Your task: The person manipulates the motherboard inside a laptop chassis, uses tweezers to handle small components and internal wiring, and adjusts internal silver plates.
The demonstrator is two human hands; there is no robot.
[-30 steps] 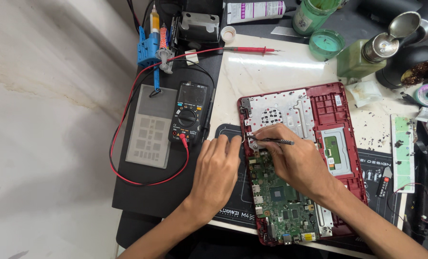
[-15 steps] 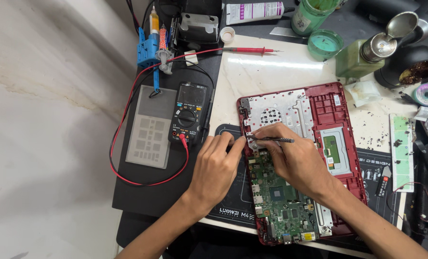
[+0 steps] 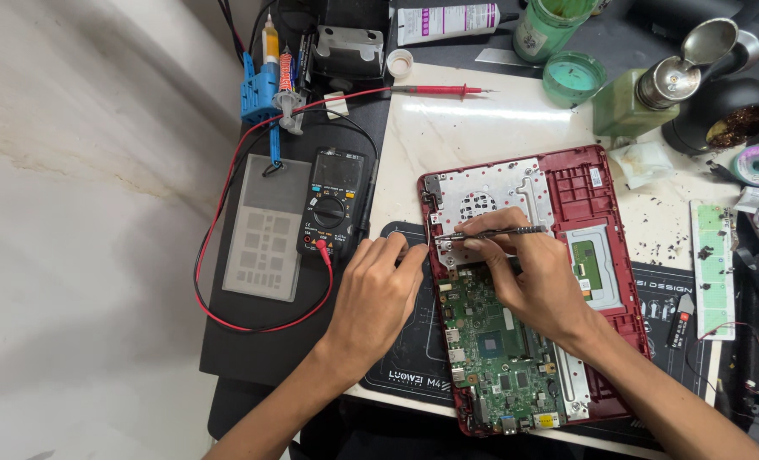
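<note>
The right hand (image 3: 537,285) pinches slim metal tweezers (image 3: 490,232), fingers closed round them. The tweezers lie nearly level, tips pointing left onto the silver plate of the opened red laptop shell (image 3: 596,183). Beneath the palm sits the green circuit board (image 3: 490,358). The left hand (image 3: 378,294) rests loosely curled, holding nothing, fingertips at the shell's left edge. Beyond its knuckles lies a black multimeter (image 3: 335,204).

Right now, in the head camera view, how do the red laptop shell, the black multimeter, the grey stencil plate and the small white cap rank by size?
Largest to smallest as they look:
1. Red laptop shell
2. Grey stencil plate
3. Black multimeter
4. Small white cap

The plate and multimeter look fairly close; the plate is wider.
</note>
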